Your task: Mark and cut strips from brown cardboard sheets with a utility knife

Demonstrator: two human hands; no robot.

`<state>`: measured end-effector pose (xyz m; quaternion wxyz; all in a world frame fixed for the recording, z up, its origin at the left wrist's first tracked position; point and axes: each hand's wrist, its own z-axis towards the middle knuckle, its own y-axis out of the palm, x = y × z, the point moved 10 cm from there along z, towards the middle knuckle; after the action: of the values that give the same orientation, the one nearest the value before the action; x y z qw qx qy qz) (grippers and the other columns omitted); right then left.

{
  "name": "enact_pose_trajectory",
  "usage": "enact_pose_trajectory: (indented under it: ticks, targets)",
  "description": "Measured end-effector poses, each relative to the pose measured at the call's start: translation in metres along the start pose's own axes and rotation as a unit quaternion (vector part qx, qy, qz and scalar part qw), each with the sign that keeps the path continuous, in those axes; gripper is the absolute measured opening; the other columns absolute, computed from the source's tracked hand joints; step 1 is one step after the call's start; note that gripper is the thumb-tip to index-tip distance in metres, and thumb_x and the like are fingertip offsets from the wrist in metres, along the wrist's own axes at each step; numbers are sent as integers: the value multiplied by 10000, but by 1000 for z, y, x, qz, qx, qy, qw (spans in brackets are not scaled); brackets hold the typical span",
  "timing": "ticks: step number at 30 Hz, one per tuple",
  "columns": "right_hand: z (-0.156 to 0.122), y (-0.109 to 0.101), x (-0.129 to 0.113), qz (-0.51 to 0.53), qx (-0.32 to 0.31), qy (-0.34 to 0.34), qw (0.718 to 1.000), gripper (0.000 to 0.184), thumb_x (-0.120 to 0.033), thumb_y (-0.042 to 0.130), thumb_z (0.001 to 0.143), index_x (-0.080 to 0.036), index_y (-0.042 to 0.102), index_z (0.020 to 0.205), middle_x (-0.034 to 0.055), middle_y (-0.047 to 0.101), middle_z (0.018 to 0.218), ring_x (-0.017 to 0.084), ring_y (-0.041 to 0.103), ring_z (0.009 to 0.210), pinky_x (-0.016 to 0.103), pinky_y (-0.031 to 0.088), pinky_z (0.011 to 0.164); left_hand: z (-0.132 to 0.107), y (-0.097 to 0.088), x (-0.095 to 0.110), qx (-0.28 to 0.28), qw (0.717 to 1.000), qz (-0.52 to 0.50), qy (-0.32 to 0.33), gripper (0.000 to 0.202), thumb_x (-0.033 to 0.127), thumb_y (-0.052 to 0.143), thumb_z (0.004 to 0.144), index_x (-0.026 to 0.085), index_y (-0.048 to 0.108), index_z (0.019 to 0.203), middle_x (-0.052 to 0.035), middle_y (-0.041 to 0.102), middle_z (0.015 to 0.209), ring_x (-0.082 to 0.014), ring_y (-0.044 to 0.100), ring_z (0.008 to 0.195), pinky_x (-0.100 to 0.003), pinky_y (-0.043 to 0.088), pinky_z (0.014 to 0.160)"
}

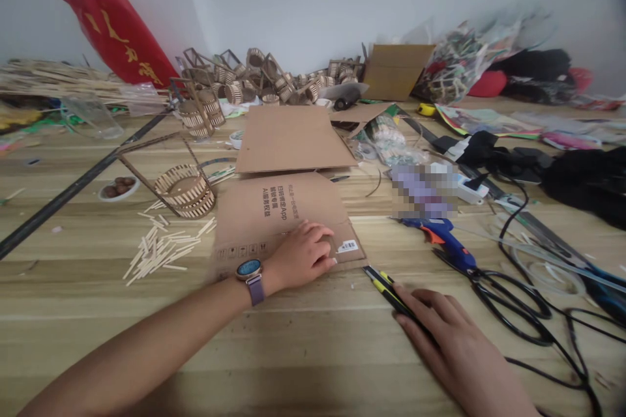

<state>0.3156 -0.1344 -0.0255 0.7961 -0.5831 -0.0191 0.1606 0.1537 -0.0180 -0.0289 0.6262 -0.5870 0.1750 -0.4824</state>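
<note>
My left hand (304,254), with a watch on its wrist, rests on a printed cardboard sheet (249,208). Its fingers are slightly bent and spread against the sheet near the right-hand corner, by a white label (347,246). My right hand (440,326) is closed around a black and yellow utility knife (384,287). The knife's tip points at the sheet's near right corner, close to the edge; whether it touches cannot be told. A plain cardboard piece (293,137) lies just behind the printed one.
Thin wooden sticks (159,247) lie left, beside a small slatted basket (184,189) and a bowl of brown nuts (118,188). Right are black-handled scissors (511,306), a blue glue gun (440,234) and black cables (577,345). Several small baskets (274,78) are piled against the wall.
</note>
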Motion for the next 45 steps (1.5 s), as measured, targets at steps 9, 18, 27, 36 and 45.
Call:
enact_pose_trajectory:
  ticks: [9,18,27,36,45]
  targets:
    - [6,0,-1,-2,-10,-12,1000,405,-436,440,990,-234,689,1238,95,699,1014,234,694,899,342,629,711,1,4,-2,3,1000,11,-25,259,336,547,966,185,648,781,-86,600,1287,-277,499,1223,-548,326,1131]
    - [10,-1,-14,-37,-9,-39,999,394,-400,431,995,-208,705,1203,103,691,962,230,692,851,331,628,679,1,4,-3,-2,999,18,-31,240,331,540,968,183,653,816,-91,589,1293,-279,496,1230,-555,306,1145]
    - [20,6,-5,-15,-21,-1,1000,416,-427,405,998,-231,697,1220,101,695,987,236,694,877,343,624,681,0,1,-3,23,997,22,-71,242,314,575,946,180,634,753,-91,590,1251,-277,510,1164,-536,357,1107]
    - [31,1,4,6,-32,-21,999,428,-430,401,999,-219,702,1217,102,699,1068,220,704,922,325,610,782,30,22,-12,-247,968,-22,46,569,488,629,901,407,477,1443,-56,269,1603,-407,280,1419,-610,306,1113]
    - [30,3,3,4,-29,-42,999,398,-403,431,995,-217,701,1221,104,687,1069,222,702,932,335,606,795,49,44,-18,-378,922,-48,62,851,599,728,763,462,328,1501,20,-61,1678,-470,-176,1469,-679,-50,1138]
